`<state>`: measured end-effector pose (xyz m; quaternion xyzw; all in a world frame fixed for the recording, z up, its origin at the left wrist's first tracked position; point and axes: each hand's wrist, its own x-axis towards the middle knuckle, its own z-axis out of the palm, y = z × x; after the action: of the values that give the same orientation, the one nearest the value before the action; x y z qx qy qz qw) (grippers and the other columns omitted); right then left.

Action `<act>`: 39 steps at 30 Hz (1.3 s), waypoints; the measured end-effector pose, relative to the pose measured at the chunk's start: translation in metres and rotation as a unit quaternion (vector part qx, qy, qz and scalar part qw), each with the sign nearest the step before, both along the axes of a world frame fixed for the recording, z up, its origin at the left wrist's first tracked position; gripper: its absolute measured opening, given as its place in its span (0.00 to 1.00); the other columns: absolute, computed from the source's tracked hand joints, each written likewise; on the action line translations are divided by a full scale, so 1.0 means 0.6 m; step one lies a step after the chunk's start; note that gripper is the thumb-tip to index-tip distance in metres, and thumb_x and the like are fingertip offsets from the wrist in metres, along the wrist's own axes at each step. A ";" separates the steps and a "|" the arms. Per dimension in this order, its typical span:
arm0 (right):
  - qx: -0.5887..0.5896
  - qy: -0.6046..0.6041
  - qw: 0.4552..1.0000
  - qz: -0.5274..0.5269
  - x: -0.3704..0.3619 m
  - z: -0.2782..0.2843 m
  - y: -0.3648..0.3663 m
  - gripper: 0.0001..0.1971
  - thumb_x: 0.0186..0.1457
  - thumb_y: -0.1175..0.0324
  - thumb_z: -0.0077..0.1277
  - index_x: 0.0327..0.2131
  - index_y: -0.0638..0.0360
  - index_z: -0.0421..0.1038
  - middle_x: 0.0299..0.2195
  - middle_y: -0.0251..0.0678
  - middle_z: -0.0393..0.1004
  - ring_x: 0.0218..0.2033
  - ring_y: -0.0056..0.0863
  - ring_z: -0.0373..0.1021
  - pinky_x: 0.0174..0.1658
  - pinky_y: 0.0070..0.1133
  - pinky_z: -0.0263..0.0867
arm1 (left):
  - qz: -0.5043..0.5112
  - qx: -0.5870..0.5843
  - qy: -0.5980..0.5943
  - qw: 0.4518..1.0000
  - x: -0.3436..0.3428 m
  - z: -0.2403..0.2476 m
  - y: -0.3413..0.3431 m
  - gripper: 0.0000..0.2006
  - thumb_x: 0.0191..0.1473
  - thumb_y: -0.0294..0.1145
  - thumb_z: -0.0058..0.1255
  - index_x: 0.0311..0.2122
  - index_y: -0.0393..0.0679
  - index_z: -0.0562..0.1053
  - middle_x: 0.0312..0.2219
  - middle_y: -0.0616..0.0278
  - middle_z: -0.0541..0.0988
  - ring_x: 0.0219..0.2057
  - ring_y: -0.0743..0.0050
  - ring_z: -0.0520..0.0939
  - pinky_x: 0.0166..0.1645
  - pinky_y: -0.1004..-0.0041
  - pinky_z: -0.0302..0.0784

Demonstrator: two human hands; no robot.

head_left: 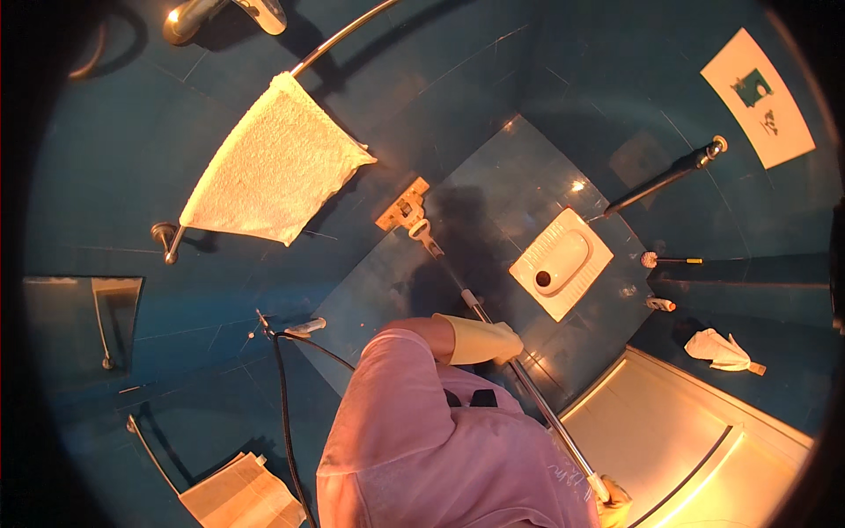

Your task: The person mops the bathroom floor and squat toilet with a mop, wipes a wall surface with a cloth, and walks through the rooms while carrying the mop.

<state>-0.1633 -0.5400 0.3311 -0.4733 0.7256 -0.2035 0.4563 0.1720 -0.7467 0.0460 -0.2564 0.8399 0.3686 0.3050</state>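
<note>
My left hand [503,343], in a pale yellow rubber glove, is closed around the middle of a long metal mop pole [539,400]. At the pole's near end, low on the right, my right hand [616,505] is also gloved and closed around the grip, partly cut off by the picture's lower edge. Ahead and to the left, the wide flat mop head [405,208] rests where the blue floor meets the wall, below a hanging white towel [282,163]. To the right of the pole, a white squat toilet [601,257] is set into the floor.
Against the right wall are a brush [671,260], a small bottle [660,304] and a white cloth [720,350]. A grab bar [664,180] juts out above the toilet. At left, a black hose [286,414] hangs near a beige towel [242,495]. A white panel [678,440] stands at lower right.
</note>
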 end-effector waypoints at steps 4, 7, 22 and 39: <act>0.004 -0.207 0.967 -0.149 -0.115 0.006 0.082 0.11 0.52 0.61 0.63 0.36 0.55 0.80 0.19 0.23 0.68 0.17 0.13 0.56 0.19 0.14 0.50 | -0.027 -0.006 -0.026 0.999 -0.070 0.109 0.026 0.11 0.44 0.31 0.56 0.37 0.51 0.81 0.35 0.62 0.83 0.38 0.56 0.84 0.38 0.58 0.80; 0.038 -0.005 0.996 -0.078 -0.170 0.003 0.114 0.09 0.50 0.65 0.64 0.35 0.53 0.81 0.19 0.22 0.69 0.19 0.14 0.58 0.19 0.13 0.52 | -0.009 -0.008 -0.022 1.000 -0.102 0.155 0.048 0.11 0.45 0.31 0.56 0.37 0.50 0.81 0.36 0.62 0.83 0.39 0.57 0.83 0.39 0.59 0.79; -0.036 0.082 0.995 -0.036 -0.233 0.014 0.148 0.08 0.44 0.70 0.57 0.26 0.65 0.73 0.16 0.27 0.61 0.20 0.13 0.59 0.22 0.16 0.53 | -0.021 0.012 -0.040 0.999 -0.202 0.211 0.080 0.10 0.45 0.32 0.56 0.36 0.50 0.81 0.32 0.60 0.83 0.37 0.59 0.84 0.37 0.59 0.78; 0.071 0.114 0.989 -0.062 0.093 -0.041 -0.288 0.14 0.44 0.78 0.55 0.39 0.66 0.77 0.22 0.34 0.71 0.25 0.15 0.67 0.29 0.18 0.63 | 0.004 0.004 -0.030 1.000 -0.035 -0.095 -0.316 0.11 0.45 0.32 0.57 0.37 0.53 0.81 0.34 0.61 0.83 0.39 0.60 0.83 0.38 0.59 0.78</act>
<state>-0.1073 -0.7128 0.3063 -0.4140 0.8133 -0.1244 0.3895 0.1508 -0.9364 -0.0112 -0.2692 0.8280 0.3654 0.3293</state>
